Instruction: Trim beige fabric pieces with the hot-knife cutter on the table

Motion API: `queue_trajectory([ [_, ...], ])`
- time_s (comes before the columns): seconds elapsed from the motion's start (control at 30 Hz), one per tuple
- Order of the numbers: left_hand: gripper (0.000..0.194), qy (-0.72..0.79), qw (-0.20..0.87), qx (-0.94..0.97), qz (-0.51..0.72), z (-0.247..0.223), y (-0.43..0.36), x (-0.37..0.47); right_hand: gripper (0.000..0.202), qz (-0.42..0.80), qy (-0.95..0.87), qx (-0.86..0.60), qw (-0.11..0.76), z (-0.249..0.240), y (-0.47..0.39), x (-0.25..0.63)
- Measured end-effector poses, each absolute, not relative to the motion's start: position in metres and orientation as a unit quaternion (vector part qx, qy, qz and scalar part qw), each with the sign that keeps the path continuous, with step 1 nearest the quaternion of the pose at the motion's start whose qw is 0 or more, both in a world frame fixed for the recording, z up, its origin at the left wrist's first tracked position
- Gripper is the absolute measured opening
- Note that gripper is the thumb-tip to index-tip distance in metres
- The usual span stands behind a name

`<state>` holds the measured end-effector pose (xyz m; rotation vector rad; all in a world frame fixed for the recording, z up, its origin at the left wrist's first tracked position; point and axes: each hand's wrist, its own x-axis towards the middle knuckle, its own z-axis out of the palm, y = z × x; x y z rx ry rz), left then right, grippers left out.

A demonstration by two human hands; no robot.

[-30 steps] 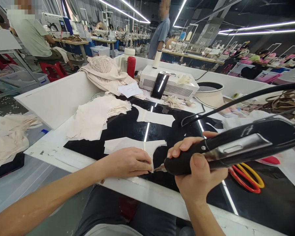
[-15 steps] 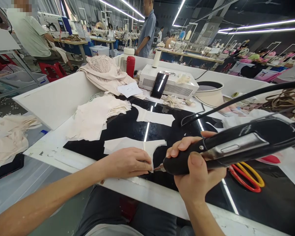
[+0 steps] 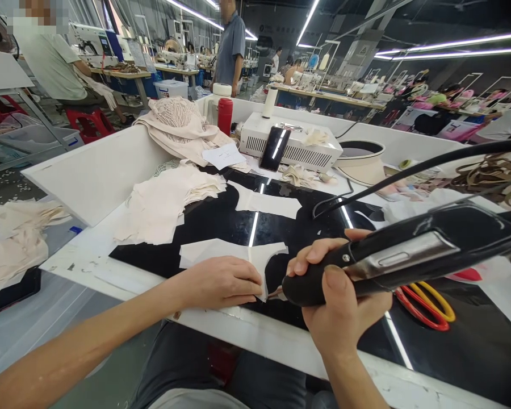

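Note:
A cream fabric piece (image 3: 204, 251) with a curved edge lies on the glossy black work surface (image 3: 213, 218). My left hand (image 3: 221, 282) lies on its near right part, fingers stretched out and pressing down; the thumb is hidden. My right hand (image 3: 344, 295) is wrapped round a black corded hand tool (image 3: 409, 253) with a metal side lever. The tool's thin metal tip (image 3: 276, 292) points left, close to the fabric's lower corner; I cannot tell whether they touch. A second cut fabric piece (image 3: 268, 204) lies flat farther back.
A stack of cream fabric pieces (image 3: 166, 199) lies left. Behind are a phone (image 3: 275, 149), a vented white box (image 3: 293, 142), and a red bottle (image 3: 225, 116). Red-and-yellow-handled scissors (image 3: 426, 307) lie right, below the tool's black cable (image 3: 409, 170). A person (image 3: 230, 48) stands beyond the table.
The tool's tip has drawn back slightly from the fabric's corner. My left hand has stayed in place. The standing person in the background has moved left.

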<state>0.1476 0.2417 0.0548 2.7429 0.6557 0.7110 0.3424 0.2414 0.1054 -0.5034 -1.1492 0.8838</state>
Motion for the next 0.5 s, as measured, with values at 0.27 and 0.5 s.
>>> queue_trajectory([
  [0.27,0.019,0.227,0.095,0.94,0.237,0.054,0.2416,0.147,0.037,0.406,-0.516,-0.225,0.72,0.1046,0.2418,0.3418],
  [0.5,0.018,0.228,0.088,0.94,0.24,0.0525,0.2423,0.1472,0.037,0.404,-0.519,-0.231,0.717,0.1041,0.2416,0.342],
])
